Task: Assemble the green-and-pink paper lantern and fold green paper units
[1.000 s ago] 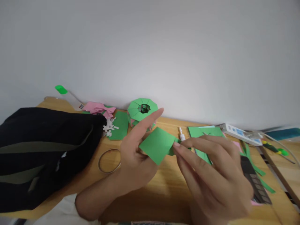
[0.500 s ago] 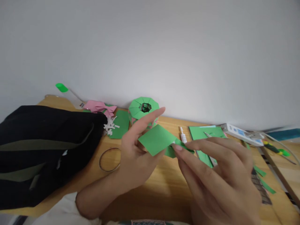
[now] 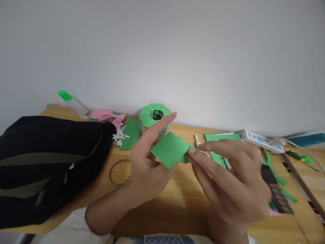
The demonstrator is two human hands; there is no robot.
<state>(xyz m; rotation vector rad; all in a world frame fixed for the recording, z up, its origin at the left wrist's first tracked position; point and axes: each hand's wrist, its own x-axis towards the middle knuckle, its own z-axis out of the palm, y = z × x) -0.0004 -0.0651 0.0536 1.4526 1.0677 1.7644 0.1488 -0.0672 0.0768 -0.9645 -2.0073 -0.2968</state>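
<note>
A piece of green folded paper [image 3: 170, 150] is held in the air over the wooden table. My left hand [image 3: 148, 169] is closed on its left and lower side, with the index finger stretched out past it. At the paper's right corner, my right hand [image 3: 228, 179] pinches it between thumb and index finger. Part of the paper behind the fingers is hidden. Just behind my left index finger stands a round green-and-pink folded-paper ring [image 3: 152, 113]. A small white glue tube [image 3: 197, 140] lies behind my right fingertips, partly covered.
A black bag [image 3: 56, 162] takes up the left side, beside a metal hoop [image 3: 109, 174]. White paper scraps [image 3: 119, 135] and pink folded paper [image 3: 105, 116] lie behind. On the right are green sheets [image 3: 213, 137], a power strip [image 3: 261, 140], a dark utility knife [image 3: 278, 193] and a screwdriver [image 3: 294, 156].
My right fingers have shifted slightly left, now covering the paper's white corner spot. The right hand has turned a little, uncovering more of the dark knife.
</note>
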